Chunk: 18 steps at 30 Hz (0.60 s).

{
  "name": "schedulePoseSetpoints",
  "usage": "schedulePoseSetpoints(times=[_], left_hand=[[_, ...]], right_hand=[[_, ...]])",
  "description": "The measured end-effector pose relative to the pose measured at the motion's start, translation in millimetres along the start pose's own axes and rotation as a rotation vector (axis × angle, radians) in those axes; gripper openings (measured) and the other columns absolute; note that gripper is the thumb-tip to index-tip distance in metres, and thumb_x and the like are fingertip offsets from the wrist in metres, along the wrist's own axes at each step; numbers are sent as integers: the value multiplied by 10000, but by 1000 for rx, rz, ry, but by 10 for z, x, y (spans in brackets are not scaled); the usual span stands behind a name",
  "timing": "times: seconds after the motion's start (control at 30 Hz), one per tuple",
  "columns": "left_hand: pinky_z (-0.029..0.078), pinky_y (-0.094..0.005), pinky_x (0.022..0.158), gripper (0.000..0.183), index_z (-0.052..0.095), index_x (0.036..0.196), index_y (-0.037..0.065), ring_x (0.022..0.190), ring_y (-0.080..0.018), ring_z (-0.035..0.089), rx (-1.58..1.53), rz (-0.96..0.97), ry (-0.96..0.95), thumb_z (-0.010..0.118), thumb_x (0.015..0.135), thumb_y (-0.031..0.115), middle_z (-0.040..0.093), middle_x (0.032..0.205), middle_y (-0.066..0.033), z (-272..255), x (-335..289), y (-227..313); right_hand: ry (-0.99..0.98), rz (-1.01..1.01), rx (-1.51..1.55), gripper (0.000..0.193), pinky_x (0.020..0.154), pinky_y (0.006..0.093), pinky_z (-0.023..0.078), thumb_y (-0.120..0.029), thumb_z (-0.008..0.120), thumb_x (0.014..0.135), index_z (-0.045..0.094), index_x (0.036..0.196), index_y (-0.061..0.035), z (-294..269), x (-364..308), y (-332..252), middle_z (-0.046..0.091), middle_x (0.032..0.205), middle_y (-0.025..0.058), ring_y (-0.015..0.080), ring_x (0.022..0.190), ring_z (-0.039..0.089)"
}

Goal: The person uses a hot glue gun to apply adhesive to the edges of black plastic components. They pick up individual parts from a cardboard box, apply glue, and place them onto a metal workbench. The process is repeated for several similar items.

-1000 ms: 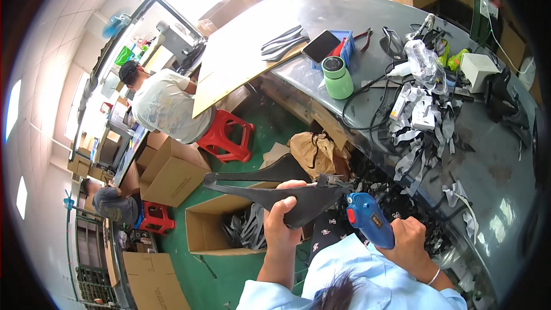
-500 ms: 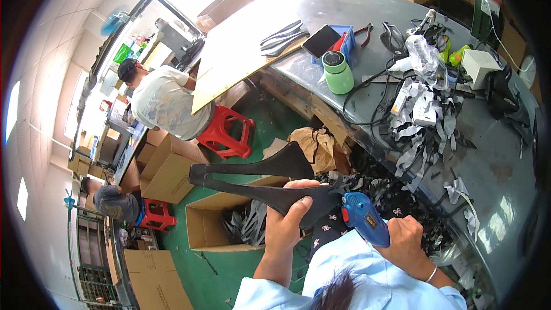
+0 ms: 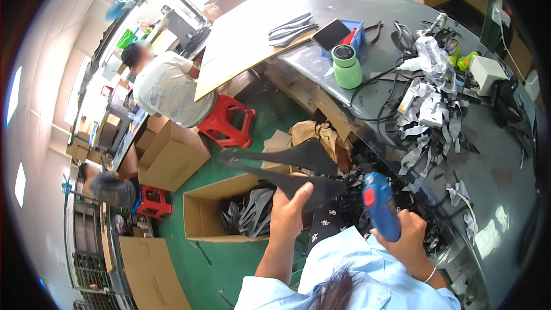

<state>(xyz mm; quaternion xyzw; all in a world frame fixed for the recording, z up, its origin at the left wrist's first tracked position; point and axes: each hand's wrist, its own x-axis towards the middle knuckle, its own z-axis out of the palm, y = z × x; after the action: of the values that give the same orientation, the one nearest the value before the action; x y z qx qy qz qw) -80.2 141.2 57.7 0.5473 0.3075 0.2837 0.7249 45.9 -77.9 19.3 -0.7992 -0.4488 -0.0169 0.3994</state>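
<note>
My left hand (image 3: pixel 287 212) is closed on a flat, forked black piece (image 3: pixel 304 158), thumb on top, at its lower arm. The piece looks like soft sheet material, with its two arms joined at the far-left end; it is a little blurred. In my right hand (image 3: pixel 406 238) is a blue handheld power tool (image 3: pixel 383 212) with a red button, fingers wrapped round its body. The tool stands tilted upward to the right of the black piece, with a gap between them. Its working tip is blurred. Below the black piece, a cardboard box (image 3: pixel 198 218) holds several similar dark pieces (image 3: pixel 252 212).
To my right runs a grey metal table (image 3: pixel 493 155) with a green bottle (image 3: pixel 346 69), a blue bin (image 3: pixel 357 37), a phone (image 3: pixel 330 34) and a heap of grey strips (image 3: pixel 422 126). Dark scraps lie underneath. Two people sit at the left near red stools (image 3: pixel 229 120).
The blue tool has moved away from the black piece's edge, to the right and more upright. My left hand has shifted the piece slightly right. The view has turned a little.
</note>
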Motion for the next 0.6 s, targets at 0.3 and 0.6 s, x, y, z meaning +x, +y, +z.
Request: schedulePoseSetpoints(times=[0.3, 0.6], left_hand=[[547, -403, 722, 261, 515, 1107, 69, 895, -243, 619, -469, 83, 755, 582, 876, 172, 612, 1010, -73, -1729, 470, -1275], [559, -396, 708, 227, 510, 1063, -26, 864, -286, 631, -432, -589, 822, 514, 900, 132, 607, 1011, -173, -1962, 21, -2937]], right_hand=[[-47, 241, 27, 460, 512, 404, 394, -251, 809, 579, 424, 729, -49, -2, -174, 263, 489, 572, 120, 319, 535, 529], [-139, 330, 85, 455, 522, 396, 418, -262, 807, 583, 432, 722, -46, 25, -161, 185, 521, 582, 131, 323, 535, 550]])
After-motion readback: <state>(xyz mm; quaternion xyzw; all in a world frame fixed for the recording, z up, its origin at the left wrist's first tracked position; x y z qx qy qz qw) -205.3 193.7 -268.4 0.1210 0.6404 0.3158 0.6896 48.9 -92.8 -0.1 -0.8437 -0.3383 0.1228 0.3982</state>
